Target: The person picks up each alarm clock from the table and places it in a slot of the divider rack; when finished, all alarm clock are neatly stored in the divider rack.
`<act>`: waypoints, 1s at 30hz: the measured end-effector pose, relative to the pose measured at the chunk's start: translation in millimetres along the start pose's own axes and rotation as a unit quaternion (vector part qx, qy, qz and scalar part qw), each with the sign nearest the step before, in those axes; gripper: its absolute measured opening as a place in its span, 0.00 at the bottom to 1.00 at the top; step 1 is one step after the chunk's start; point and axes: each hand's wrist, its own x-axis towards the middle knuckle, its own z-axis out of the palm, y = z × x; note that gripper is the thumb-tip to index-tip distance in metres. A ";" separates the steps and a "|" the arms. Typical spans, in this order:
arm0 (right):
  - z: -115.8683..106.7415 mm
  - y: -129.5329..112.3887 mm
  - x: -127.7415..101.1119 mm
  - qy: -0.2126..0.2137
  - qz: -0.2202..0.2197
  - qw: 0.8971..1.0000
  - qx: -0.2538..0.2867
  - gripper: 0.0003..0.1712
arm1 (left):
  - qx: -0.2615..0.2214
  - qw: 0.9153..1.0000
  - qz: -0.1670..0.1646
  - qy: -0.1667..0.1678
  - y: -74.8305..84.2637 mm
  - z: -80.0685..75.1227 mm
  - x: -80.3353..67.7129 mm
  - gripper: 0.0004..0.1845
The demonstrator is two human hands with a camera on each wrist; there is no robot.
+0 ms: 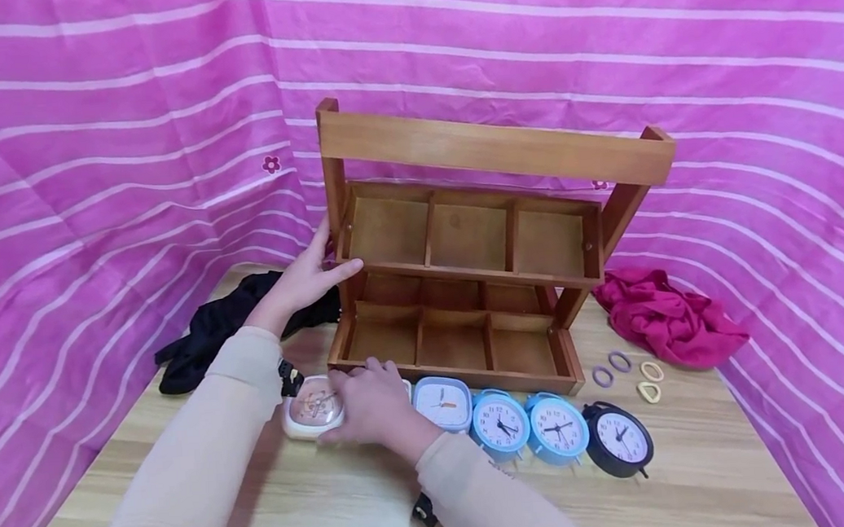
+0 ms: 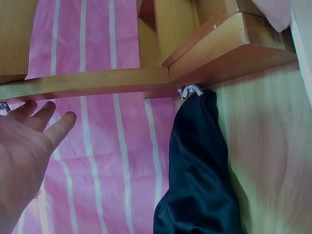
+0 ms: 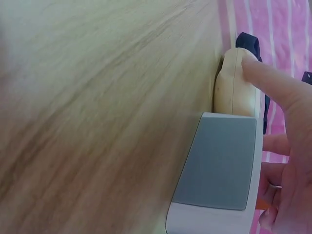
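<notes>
A two-tier wooden rack (image 1: pixel 452 336) with divided compartments and a top bar stands on the table. My left hand (image 1: pixel 304 278) touches its left side, the thumb at the upper tray's front corner; the left wrist view shows straight, spread fingers beside a wooden bar. At the left end of a row of clocks sits a cream alarm clock (image 1: pixel 314 406) with a pinkish face. My right hand (image 1: pixel 375 405) holds that clock at its right side, the thumb (image 3: pixel 265 78) along its lower edge. Beneath this hand, a white clock with a grey panel (image 3: pixel 222 163) is mostly hidden in the head view.
Rightward along the rack's front lie a pale blue square clock (image 1: pixel 442 403), two round blue alarm clocks (image 1: pixel 501 425) and a black one (image 1: pixel 620 439). Several small rings (image 1: pixel 618 362) and crimson cloth (image 1: pixel 664 317) are at right, black cloth (image 1: pixel 209 331) at left. Pink striped curtains surround the table.
</notes>
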 end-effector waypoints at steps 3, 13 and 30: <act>0.2 -0.7 -1.1 0.010 0.006 1.000 -0.001 0.54 | -0.006 1.000 0.007 0.002 -0.1 2.1 2.4 0.50; 1.0 2.7 1.9 0.020 0.011 0.999 0.039 0.50 | -0.044 0.999 0.019 -0.002 -0.3 -0.4 5.9 0.46; -24.9 12.1 -9.2 0.067 -0.012 0.988 0.136 0.54 | -0.010 0.999 -0.008 -0.037 0.1 -7.9 3.2 0.49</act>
